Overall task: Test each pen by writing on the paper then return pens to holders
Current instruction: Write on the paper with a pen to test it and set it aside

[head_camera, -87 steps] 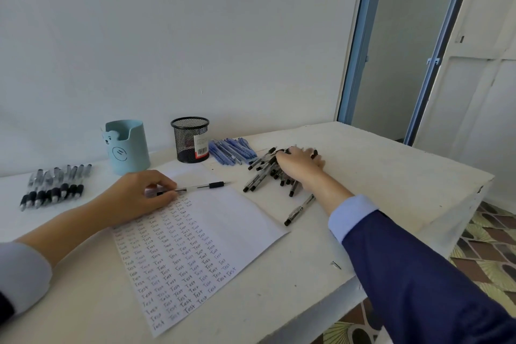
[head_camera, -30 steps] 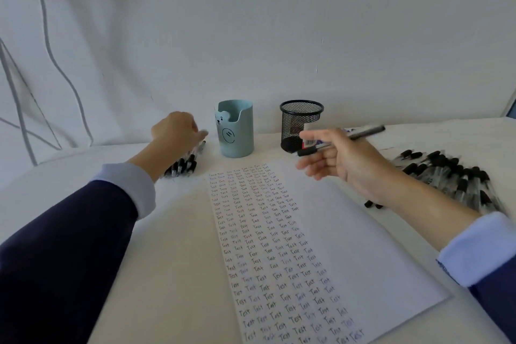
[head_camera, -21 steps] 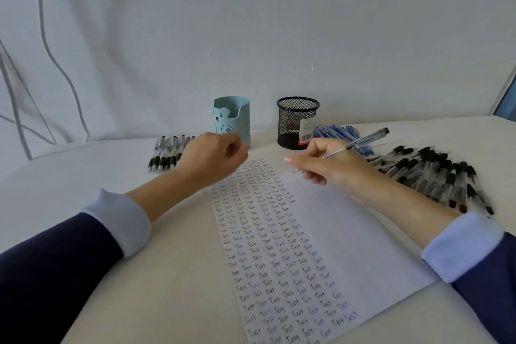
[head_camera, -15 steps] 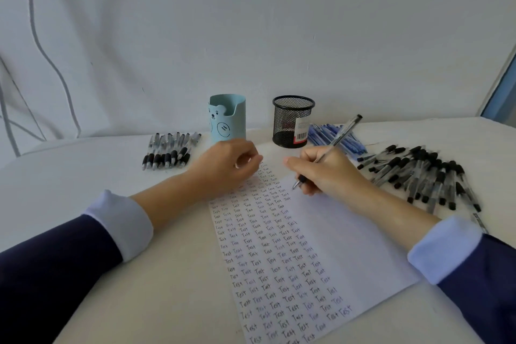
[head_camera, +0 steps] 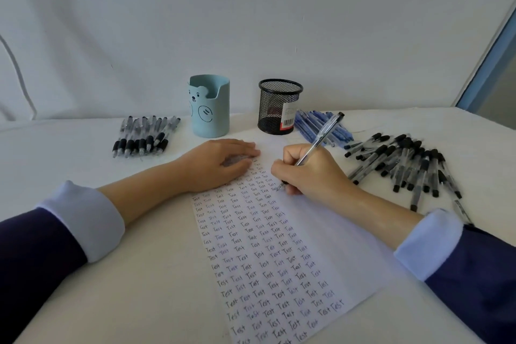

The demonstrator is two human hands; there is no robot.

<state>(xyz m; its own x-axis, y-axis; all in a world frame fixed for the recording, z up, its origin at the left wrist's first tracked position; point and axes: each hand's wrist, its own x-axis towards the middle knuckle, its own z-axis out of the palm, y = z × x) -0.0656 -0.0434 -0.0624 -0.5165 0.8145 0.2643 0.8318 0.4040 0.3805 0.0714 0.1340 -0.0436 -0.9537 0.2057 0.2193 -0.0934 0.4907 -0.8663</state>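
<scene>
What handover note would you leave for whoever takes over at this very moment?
Right hand grips a clear pen, tip on the paper. Left hand rests flat on the paper's top corner.
Bear holder and mesh holder stand behind the paper; no pens stick out of either. Tidy row of black pens left, loose pile right, blue pens by the mesh holder.
Done: many rows of "Test". Left: likely the loose pile, then all pens into holders.

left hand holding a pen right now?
No, the left hand lies flat on the paper with fingers straight and holds nothing; only the right hand grips a pen.
</scene>
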